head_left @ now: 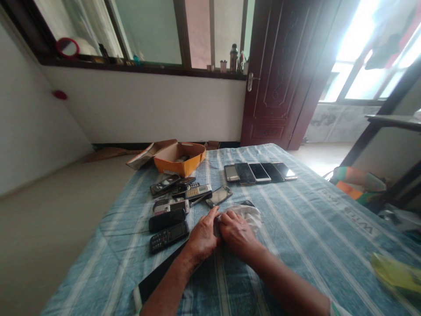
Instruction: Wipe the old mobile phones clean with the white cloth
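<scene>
Near the middle of the bed, my left hand (204,232) is closed around a dark phone (216,228), mostly covered by my fingers. Right beside it, my right hand (235,230) grips a whitish cloth (252,215) and presses on the phone. From behind the cloth peeks the corner of another dark flat object (247,203). Just beyond my left fingertips lies a touchscreen phone (219,195). To the left is a heap of old keypad phones (199,191), with a black keypad phone (169,237) at its near end. Partly under my left forearm rests a dark tablet (158,274) with a white edge.
Several smartphones (259,172) lie in a row towards the back. An open orange box (179,166) with its lid tilted aside stands at the far left edge. A blue striped sheet (296,245) covers the bed; something yellow (394,274) lies at right.
</scene>
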`<state>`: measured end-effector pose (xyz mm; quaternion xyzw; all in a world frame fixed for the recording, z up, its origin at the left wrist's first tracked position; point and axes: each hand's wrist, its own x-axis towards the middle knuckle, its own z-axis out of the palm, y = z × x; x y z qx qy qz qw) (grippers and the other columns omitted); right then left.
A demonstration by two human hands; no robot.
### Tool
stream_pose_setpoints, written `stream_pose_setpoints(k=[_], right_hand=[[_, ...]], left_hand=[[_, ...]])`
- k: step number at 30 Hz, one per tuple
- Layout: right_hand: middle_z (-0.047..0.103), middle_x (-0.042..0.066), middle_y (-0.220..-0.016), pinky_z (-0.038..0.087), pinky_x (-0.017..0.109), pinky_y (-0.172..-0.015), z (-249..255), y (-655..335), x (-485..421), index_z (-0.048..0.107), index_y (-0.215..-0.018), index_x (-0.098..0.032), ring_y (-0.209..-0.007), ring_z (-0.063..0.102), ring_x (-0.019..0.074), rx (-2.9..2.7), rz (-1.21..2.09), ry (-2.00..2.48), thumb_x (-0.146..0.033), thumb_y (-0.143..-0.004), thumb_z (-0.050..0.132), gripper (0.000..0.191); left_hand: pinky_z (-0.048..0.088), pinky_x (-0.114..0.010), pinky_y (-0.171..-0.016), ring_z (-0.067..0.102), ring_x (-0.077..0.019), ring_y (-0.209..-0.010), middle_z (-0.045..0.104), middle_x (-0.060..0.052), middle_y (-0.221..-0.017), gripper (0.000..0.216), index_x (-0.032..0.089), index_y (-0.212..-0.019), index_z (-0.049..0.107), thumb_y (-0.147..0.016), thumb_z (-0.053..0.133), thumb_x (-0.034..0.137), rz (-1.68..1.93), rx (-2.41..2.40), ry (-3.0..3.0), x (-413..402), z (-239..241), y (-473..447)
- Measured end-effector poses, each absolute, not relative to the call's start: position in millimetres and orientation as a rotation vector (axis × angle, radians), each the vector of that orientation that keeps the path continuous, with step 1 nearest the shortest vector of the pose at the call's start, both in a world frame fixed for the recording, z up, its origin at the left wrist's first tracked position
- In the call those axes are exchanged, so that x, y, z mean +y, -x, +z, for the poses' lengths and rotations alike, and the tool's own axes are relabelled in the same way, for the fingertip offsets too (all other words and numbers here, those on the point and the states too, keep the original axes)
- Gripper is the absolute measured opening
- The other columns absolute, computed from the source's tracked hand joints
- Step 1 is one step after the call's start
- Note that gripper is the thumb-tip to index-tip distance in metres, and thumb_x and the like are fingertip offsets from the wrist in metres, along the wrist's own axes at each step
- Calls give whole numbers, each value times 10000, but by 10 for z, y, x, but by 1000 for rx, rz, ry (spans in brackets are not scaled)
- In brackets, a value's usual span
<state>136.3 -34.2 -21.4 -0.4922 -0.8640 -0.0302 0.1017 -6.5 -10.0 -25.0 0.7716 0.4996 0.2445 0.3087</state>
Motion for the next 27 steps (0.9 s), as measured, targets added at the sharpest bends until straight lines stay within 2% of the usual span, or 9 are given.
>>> stream_pose_setpoints(k=[6,12,19,27], right_hand=[[613,93,-1000,461,340,-762,-228,-1367,-346,653,-1004,-135,-945,526,234,-2549,-62,1464,-146,-902,514,172],[617,88,-991,447,327,-760,-258,-1371,-302,649,-994,-143,-935,527,226,-2513,-53,1461,-149,-905,513,163],[625,67,-982,428,318,-764,-273,-1376,-299,656,-971,-166,-950,530,220,-2499,-38,1468,-150,-908,508,162],[626,61,-970,421,317,-736,-285,-1380,-285,654,-978,-159,-945,534,216,-2493,-40,1481,-158,-913,500,167]], left_hand=[[430,-372,-1011,560,-249,-1185,617,-118,-1265,800,149,-1366,407,-597,589,26,664,1321,-2074,-111,-226,61],[449,-373,-1000,590,-253,-1146,652,-130,-1203,704,123,-1292,503,-602,604,29,691,1382,-2061,-115,-224,42],[510,-330,-892,664,-230,-994,728,-38,-994,400,219,-1033,675,-671,577,78,772,1389,-2068,-150,-137,7],[525,-281,-815,688,-209,-910,738,-15,-889,326,225,-933,689,-688,552,59,793,1428,-2118,-179,-93,-8]])
